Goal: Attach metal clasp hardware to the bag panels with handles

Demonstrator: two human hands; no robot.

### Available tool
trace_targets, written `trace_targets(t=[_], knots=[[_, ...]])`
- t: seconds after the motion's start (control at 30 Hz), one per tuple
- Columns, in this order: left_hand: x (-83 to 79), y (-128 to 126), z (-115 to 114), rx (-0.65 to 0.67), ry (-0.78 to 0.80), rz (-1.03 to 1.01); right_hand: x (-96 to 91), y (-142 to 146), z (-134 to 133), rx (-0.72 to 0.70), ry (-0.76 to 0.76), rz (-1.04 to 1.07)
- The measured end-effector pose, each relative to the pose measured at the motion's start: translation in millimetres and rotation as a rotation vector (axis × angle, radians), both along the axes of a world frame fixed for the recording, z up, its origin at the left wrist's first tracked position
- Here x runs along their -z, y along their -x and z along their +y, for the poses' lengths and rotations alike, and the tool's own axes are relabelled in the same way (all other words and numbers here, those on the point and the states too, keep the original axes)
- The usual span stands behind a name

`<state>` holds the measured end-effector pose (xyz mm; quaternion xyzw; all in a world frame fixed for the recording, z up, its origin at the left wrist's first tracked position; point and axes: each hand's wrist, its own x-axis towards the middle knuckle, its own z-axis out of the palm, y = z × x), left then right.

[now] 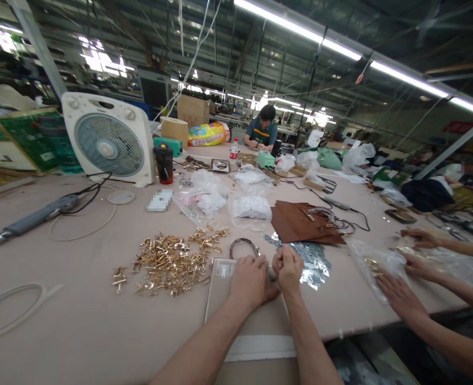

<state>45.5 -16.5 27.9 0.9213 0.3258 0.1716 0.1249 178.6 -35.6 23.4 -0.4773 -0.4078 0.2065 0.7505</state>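
Observation:
A flat beige bag panel [222, 291] lies in front of me, with a small metal-edged slot near its top left corner. A dark brown curved handle [244, 241] arches beyond its upper edge. My left hand [251, 280] is closed over the panel's upper part, its fingers curled at the edge. Beside it, my right hand [288, 267] is closed in a fist-like pinch. A small greyish bit shows between the two hands; what the right fingers hold is hidden. Gold-coloured metal fittings [172, 262] are heaped to the left, and thin silver metal plates [312, 262] spread to the right.
Brown sheets [292, 222] with more handles lie beyond the plates. Plastic bags [250, 208], a white fan [106, 141], a dark cup [164, 163] and a grey corded tool [36, 216] are farther off. At right, another person's hands [401, 294] handle a clear bag; someone sits opposite.

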Motion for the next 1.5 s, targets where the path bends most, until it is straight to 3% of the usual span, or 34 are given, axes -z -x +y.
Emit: trace_targets(t=[0.1, 0.27, 0.43, 0.6, 0.73, 0.83, 0.97, 1.1, 1.27, 1.4, 1.5], knots=[[-0.7, 0.2, -0.5, -0.003, 0.007, 0.009, -2.9, 0.1, -4.7, -0.012, 0.004, -0.019], [1.8, 1.1, -0.8, -0.008, -0.012, -0.003, -11.3, -1.8, -9.6, 0.053, -0.120, -0.050], [1.5, 0.1, -2.1, -0.005, -0.002, -0.032, 7.0, 0.4, -1.5, 0.062, -0.001, -0.054], [0.7, 3.5, 0.6, 0.023, 0.055, -0.067, 17.9, 2.1, -4.8, 0.121, -0.019, -0.031], [-3.6, 31.9, 13.7, 0.091, 0.085, -0.148, 20.3, 4.3, -9.7, 0.178, -0.051, 0.009], [-4.9, 64.2, 24.7, 0.061, 0.058, -0.186, 22.1, 6.2, -9.3, 0.212, -0.057, 0.016], [4.2, 91.6, 28.7, 0.064, 0.055, -0.225, 22.6, 9.4, -8.1, 0.228, -0.045, -0.009], [14.2, 89.2, 19.7, 0.018, 0.046, -0.250, 19.1, 10.9, -9.8, 0.226, -0.027, -0.027], [13.9, 80.4, 6.8, -0.100, 0.046, -0.268, 7.6, 13.2, -7.8, 0.193, 0.032, -0.057], [16.1, 83.4, 0.1, -0.131, 0.030, -0.299, -1.7, 28.6, -0.3, 0.186, -0.056, 0.021], [21.1, 84.7, -0.4, -0.133, 0.030, -0.333, -4.1, 43.3, 5.4, 0.075, -0.111, 0.099]])
